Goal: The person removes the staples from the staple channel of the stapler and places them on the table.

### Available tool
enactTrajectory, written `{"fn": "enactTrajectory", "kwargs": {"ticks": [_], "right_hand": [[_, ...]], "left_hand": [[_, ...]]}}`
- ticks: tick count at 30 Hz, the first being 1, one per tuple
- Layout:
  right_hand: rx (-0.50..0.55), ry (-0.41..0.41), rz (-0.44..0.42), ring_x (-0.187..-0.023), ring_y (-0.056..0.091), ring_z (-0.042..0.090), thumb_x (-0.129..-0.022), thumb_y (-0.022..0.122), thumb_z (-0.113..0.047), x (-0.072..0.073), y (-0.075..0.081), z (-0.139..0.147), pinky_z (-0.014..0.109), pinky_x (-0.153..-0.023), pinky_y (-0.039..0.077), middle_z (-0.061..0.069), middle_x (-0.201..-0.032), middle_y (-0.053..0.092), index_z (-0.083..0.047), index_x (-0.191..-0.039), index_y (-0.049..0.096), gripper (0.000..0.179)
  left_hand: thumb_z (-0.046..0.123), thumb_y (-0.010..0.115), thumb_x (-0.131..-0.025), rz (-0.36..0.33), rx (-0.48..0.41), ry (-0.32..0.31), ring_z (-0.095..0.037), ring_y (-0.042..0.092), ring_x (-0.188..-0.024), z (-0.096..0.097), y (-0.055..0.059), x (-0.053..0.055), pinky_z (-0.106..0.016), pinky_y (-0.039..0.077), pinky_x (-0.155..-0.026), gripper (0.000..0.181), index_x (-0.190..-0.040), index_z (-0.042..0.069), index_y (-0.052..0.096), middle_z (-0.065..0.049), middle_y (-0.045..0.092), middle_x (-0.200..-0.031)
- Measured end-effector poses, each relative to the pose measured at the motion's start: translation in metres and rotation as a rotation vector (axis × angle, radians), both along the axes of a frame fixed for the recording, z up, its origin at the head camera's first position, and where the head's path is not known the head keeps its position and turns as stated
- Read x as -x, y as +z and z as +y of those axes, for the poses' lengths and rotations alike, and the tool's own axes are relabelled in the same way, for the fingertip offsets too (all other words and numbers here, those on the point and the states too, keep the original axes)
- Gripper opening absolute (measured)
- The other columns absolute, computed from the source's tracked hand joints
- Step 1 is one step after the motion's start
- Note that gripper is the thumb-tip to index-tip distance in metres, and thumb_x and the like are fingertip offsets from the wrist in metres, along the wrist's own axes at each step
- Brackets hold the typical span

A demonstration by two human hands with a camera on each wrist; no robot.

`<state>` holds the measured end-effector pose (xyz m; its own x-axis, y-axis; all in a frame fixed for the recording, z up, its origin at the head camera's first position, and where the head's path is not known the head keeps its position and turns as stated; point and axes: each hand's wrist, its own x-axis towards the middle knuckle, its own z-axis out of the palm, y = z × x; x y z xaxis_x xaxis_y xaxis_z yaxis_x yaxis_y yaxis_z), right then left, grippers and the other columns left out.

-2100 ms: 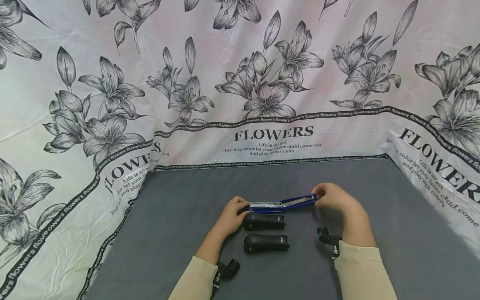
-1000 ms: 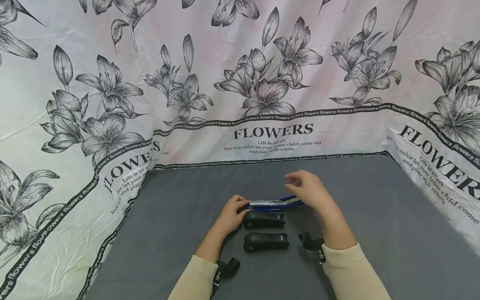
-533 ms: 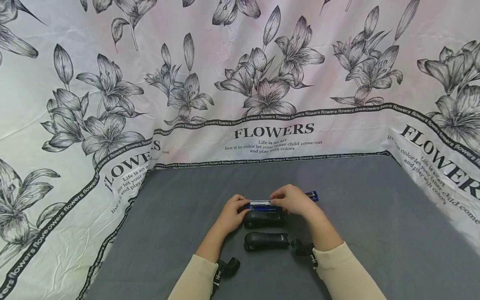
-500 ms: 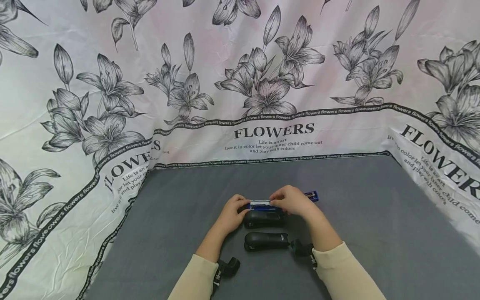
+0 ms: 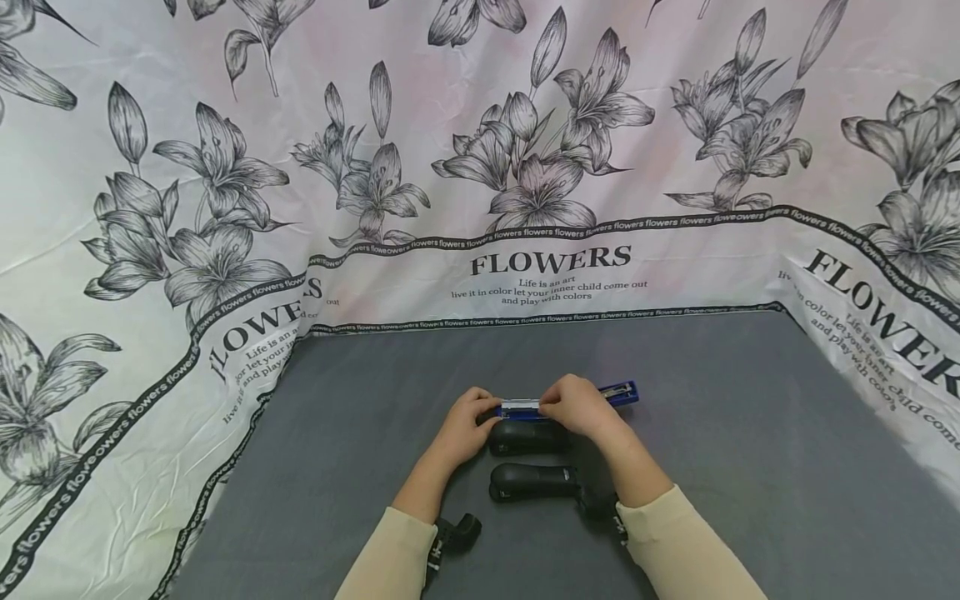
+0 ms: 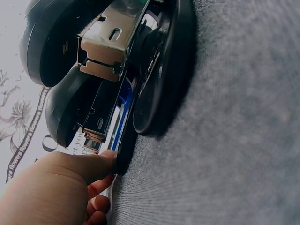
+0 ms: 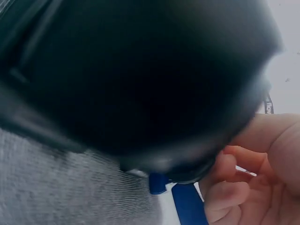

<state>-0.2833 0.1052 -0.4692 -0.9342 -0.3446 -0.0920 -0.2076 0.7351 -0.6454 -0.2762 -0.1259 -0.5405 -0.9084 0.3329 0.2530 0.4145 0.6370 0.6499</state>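
Just changed: right hand (image 5: 581,407) now away from the right end of the opened-out slim blue plastic stapler with silver metal rail (image 5: 519,407), and on the rail itself. Suggests, as a judgement, attention passing from spreading the stapler to handling the rail or its contents. Pinches there with thumb and fingertips drawn narrow; cannot tell what exactly sits between. Mostly dark blur in the right wrist view.

Location of stapler: mid-width on the grey cloth-covered tabletop (image 5: 367,417), well short of the far edge, roughly parallel to it, blue right arm (image 5: 621,393) angled slightly toward the far right corner.

Holds the left end between thumb and fingers of the left hand (image 5: 459,429), as in earlier frames. Just on the near side: rounded black stapler (image 5: 527,437); closer to the near edge, apart, a second rounded black stapler (image 5: 532,482).

Versus half a second ago: shows more blue arm past the right hand, with the right sleeve (image 5: 686,537) slightly further toward the left edge. Both black staplers seemingly unmoved.
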Motion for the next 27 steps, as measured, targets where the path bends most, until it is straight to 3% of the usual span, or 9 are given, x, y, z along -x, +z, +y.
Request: {"fn": "enactTrajectory", "kwargs": {"ticks": [8, 12, 18, 23, 27], "right_hand": [[0.077, -0.124, 0.031, -0.077, 0.064, 0.019, -0.094, 0.076, -0.020, 0.0055, -0.0052, -0.0019, 0.039, -0.069, 0.054, 0.002, -0.090, 0.073, -0.010, -0.091, 0.081, 0.012], [0.140, -0.144, -0.003, -0.067, 0.063, 0.016, -0.093, 0.077, -0.017, 0.0057, -0.0051, -0.0043, 0.034, -0.061, 0.054, 0.002, -0.083, 0.070, -0.007, -0.095, 0.078, 0.010], [0.161, -0.102, -0.045, -0.069, 0.066, 0.017, -0.095, 0.075, -0.012, 0.0042, -0.0037, -0.0061, 0.034, -0.061, 0.056, 0.007, -0.092, 0.073, 0.000, -0.117, 0.075, 0.025], [0.086, -0.040, 0.029, -0.078, 0.068, 0.017, -0.094, 0.075, -0.013, 0.0042, -0.0042, -0.0089, 0.035, -0.067, 0.056, 0.008, -0.099, 0.075, -0.001, -0.113, 0.078, 0.022], [0.076, -0.035, 0.083, -0.085, 0.069, 0.019, -0.093, 0.076, -0.012, 0.0046, -0.0045, -0.0093, 0.038, -0.072, 0.057, 0.008, -0.101, 0.075, -0.003, -0.110, 0.080, 0.019]], "left_hand": [[0.007, 0.070, -0.098, -0.012, -0.003, 0.003, -0.022, 0.059, -0.104, -0.0003, -0.0001, 0.0008, -0.041, 0.050, -0.091, 0.029, -0.127, 0.002, 0.071, -0.004, 0.060, -0.113], [0.007, 0.071, -0.097, -0.009, -0.010, 0.006, -0.022, 0.059, -0.103, 0.0002, -0.0006, 0.0013, -0.041, 0.050, -0.091, 0.029, -0.126, 0.002, 0.072, -0.005, 0.060, -0.113], [0.009, 0.070, -0.098, -0.025, -0.010, 0.003, -0.021, 0.059, -0.103, 0.0002, -0.0001, 0.0007, -0.039, 0.050, -0.091, 0.029, -0.127, 0.002, 0.071, -0.004, 0.060, -0.114], [0.008, 0.071, -0.098, -0.010, -0.011, 0.003, -0.021, 0.058, -0.101, -0.0006, 0.0005, -0.0002, -0.039, 0.050, -0.090, 0.029, -0.126, 0.002, 0.072, -0.004, 0.060, -0.113], [0.009, 0.071, -0.097, -0.012, -0.007, 0.002, -0.021, 0.058, -0.102, -0.0008, 0.0012, 0.0001, -0.039, 0.050, -0.090, 0.029, -0.126, 0.002, 0.072, -0.004, 0.060, -0.113]]}}
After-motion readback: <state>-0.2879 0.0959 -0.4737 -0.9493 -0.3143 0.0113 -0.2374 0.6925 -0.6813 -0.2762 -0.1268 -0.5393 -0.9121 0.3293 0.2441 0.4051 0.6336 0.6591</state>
